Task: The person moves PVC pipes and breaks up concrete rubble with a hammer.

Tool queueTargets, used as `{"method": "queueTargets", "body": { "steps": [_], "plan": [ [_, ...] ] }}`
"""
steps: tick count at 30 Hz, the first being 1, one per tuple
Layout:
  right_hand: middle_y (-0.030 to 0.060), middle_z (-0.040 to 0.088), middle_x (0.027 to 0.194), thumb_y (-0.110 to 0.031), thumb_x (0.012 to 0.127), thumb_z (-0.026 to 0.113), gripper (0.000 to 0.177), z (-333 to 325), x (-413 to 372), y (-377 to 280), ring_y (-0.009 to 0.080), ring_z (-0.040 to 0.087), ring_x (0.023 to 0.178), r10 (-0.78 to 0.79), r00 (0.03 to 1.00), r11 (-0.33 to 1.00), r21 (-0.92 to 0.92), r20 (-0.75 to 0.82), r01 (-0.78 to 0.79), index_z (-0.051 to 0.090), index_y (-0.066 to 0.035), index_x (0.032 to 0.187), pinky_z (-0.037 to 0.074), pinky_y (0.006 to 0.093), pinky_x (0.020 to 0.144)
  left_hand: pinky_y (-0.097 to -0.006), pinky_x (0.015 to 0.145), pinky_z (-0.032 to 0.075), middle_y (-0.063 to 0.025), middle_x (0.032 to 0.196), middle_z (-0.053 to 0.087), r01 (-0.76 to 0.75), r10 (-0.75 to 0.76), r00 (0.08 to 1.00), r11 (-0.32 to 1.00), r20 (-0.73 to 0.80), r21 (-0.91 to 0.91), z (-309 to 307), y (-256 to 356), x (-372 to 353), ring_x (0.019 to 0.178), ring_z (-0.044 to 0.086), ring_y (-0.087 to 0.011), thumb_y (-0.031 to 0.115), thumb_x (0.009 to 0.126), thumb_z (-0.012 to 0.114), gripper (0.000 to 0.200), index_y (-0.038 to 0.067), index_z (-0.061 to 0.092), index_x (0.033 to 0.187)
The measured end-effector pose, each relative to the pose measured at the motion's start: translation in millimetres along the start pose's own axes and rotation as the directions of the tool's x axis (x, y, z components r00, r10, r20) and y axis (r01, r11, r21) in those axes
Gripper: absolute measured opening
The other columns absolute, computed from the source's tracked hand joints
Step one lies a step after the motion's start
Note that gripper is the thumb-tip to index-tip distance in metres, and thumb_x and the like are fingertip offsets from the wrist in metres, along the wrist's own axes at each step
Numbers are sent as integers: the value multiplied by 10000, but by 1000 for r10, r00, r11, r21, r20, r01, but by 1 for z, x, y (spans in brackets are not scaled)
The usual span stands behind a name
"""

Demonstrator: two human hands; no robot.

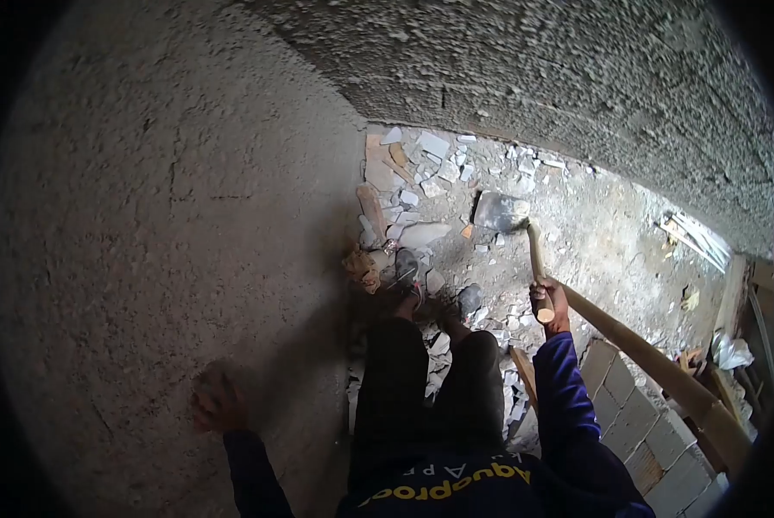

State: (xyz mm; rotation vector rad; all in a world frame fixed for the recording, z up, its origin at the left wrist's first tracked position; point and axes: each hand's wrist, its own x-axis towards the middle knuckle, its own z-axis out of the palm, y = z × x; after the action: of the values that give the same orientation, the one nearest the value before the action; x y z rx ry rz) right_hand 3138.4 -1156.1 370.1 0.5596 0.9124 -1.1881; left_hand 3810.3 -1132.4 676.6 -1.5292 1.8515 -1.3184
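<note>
My right hand (552, 304) is wrapped round the wooden handle of a shovel near its top end. The shovel's metal blade (501, 211) rests on the rubble-strewn floor, ahead of my feet. On the left, my left hand (219, 399) is against the rough grey wall (145, 259), its fingers apart and nothing in it. White and grey broken pieces (434, 145) lie about the blade and my shoes.
A long bamboo pole (654, 358) slants across the right side. Below it stands a low block wall (633, 414). Thin white strips (698, 242) lie at the far right, and a second rough wall (525, 78) borders the floor.
</note>
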Motion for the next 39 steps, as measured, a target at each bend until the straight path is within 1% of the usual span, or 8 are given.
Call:
{"method": "queueTargets", "body": {
  "steps": [14, 21, 26, 27, 29, 34, 36, 39],
  "plan": [
    [-2, 401, 574, -110, 914, 437, 123, 87, -44, 6, 102, 382, 407, 59, 946, 996, 84, -319, -34, 491, -11, 865, 352, 217, 362, -421, 722, 513, -62, 1260, 523, 76, -79, 997, 975, -7, -210, -2, -23, 16, 911, 587, -293, 368, 865, 649, 373, 216, 652, 1206],
    [20, 476, 625, -153, 904, 489, 243, 75, -46, -12, 112, 424, 443, -122, 953, 986, -142, -276, 85, 539, 59, 1012, 358, 231, 388, -494, 927, 445, -112, 1308, 510, 97, -4, 978, 892, 209, -441, 7, 1, -15, 1144, 516, -340, 303, 891, 624, 331, 176, 654, 1195],
    [72, 557, 667, -277, 904, 613, 417, 131, -57, -38, 201, 558, 487, -627, 747, 394, -917, -222, 57, 562, -86, 1271, 435, 299, 413, -539, 1030, 342, -203, 1323, 480, 508, -18, 859, 145, 511, -849, -27, 152, 65, 1243, 417, -434, 196, 862, 674, 434, 102, 579, 1275],
    [59, 592, 718, -238, 879, 674, 475, 77, -35, -78, 200, 574, 532, -686, 724, -123, -992, 66, -27, 571, -86, 1317, 457, 335, 458, -527, 1034, 335, -212, 1322, 478, 521, 38, 850, 88, 525, -849, -5, 201, 87, 1242, 424, -424, 207, 860, 681, 466, 82, 558, 1292],
    [199, 677, 899, -240, 871, 654, 401, 152, -34, -61, 300, 661, 771, -738, 646, -539, -745, 193, -393, 629, -63, 1230, 520, 407, 688, -503, 1040, 335, -241, 1310, 474, 555, 123, 831, -106, 543, -825, 46, 300, 134, 1246, 438, -398, 230, 874, 669, 504, 32, 512, 1310],
    [201, 542, 1284, -168, 940, 555, 366, 265, 34, 16, 348, 498, 1223, -629, 607, -758, -211, 485, -617, 568, -61, 1290, 425, 450, 986, -439, 948, 434, -246, 1200, 559, 732, 116, 677, -217, 727, -646, 207, 542, 151, 1114, 548, -382, 244, 867, 668, 480, -18, 517, 1240],
    [183, 599, 1201, -55, 915, 559, 350, 238, 95, 44, 272, 573, 1142, -568, 681, -541, -833, 461, 113, 578, -44, 1265, 485, 390, 915, -449, 948, 444, -258, 1172, 573, 783, 191, 620, -221, 761, -582, 245, 584, 183, 1111, 553, -403, 245, 877, 645, 454, -37, 519, 1210],
    [124, 679, 1060, -50, 893, 606, 288, 203, 242, 112, 158, 648, 965, -410, 860, -224, -948, 302, 226, 625, -17, 1178, 523, 299, 831, -454, 951, 445, -267, 1197, 567, 650, 135, 757, -60, 639, -758, 299, 638, 203, 1126, 547, -407, 247, 857, 651, 499, -32, 506, 1244]
  ]
}}
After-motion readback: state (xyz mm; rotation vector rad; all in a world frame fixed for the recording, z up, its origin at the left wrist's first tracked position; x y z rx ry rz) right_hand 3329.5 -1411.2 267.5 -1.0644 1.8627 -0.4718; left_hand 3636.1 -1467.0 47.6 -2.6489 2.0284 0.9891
